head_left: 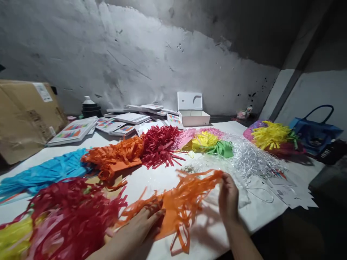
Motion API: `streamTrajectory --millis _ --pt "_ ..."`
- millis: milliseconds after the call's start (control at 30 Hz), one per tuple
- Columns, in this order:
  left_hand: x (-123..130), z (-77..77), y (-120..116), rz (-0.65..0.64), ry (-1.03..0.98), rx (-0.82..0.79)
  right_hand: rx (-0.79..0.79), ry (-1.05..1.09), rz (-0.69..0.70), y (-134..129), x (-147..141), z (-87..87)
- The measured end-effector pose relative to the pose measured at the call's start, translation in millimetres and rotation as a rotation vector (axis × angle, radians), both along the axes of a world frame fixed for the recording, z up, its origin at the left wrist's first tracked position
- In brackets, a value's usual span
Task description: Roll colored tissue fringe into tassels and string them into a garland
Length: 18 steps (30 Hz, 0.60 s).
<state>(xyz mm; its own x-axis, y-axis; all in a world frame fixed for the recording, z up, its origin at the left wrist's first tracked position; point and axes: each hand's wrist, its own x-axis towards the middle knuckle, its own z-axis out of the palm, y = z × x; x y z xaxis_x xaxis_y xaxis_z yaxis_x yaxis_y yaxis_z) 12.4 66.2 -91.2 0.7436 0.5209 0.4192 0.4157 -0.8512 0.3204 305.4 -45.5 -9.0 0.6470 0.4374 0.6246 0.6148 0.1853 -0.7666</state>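
A length of orange fringed tissue paper (pixel 187 193) stretches across the front of the table, with loose strips hanging and an uncut band showing. My left hand (pixel 145 222) lies over its left part, fingers flat and pressing it down. At the other end, my right hand (pixel 228 196) is raised a little off the table, with thumb and fingers pinching the fringe's tip. Left of my left hand is a heap of dark red fringe (pixel 73 213), mixed with some pink. Another orange fringe bundle (pixel 116 155) sits farther back.
Blue fringe (pixel 46 173), red fringe (pixel 162 144), yellow fringe (pixel 204 141) and silver strands (pixel 252 155) spread over the table. Behind them stand stacked white boxes (pixel 132 118) and an open white box (pixel 193 117). A cardboard carton (pixel 24 119) is at left, a blue bag (pixel 311 130) at right.
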Motion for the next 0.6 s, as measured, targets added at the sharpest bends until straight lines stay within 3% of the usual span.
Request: streamTrajectory --millis 100,167,233,333,433,500,600 --pt "-2.7 6.8 7.4 -0.053 0.012 -0.023 0.058 0.021 -0.183 -28.8 44.3 8.5" --pt "-2.0 26.4 4.4 -0.068 0.002 -0.092 0.080 -0.075 -0.263 -50.2 61.0 16.8" --pt "4.1 61.4 -6.9 -0.096 -0.010 -0.225 0.059 -0.391 -0.237 -68.6 62.3 26.9" --pt "31.1 130.3 -34.3 -0.181 -0.103 -0.526 -0.038 -0.933 -0.029 -84.2 41.3 42.3" --pt "76.8 181.4 -57.3 -0.195 -0.202 -0.881 -0.046 -1.083 0.130 -86.6 16.1 52.5" --pt "107.1 191.6 -63.2 -0.249 -0.156 -1.114 -0.009 -1.084 0.182 -85.3 7.0 54.5" --pt "136.3 181.7 -61.1 -0.355 0.017 -1.418 0.024 -0.990 0.243 -84.2 5.0 51.6"
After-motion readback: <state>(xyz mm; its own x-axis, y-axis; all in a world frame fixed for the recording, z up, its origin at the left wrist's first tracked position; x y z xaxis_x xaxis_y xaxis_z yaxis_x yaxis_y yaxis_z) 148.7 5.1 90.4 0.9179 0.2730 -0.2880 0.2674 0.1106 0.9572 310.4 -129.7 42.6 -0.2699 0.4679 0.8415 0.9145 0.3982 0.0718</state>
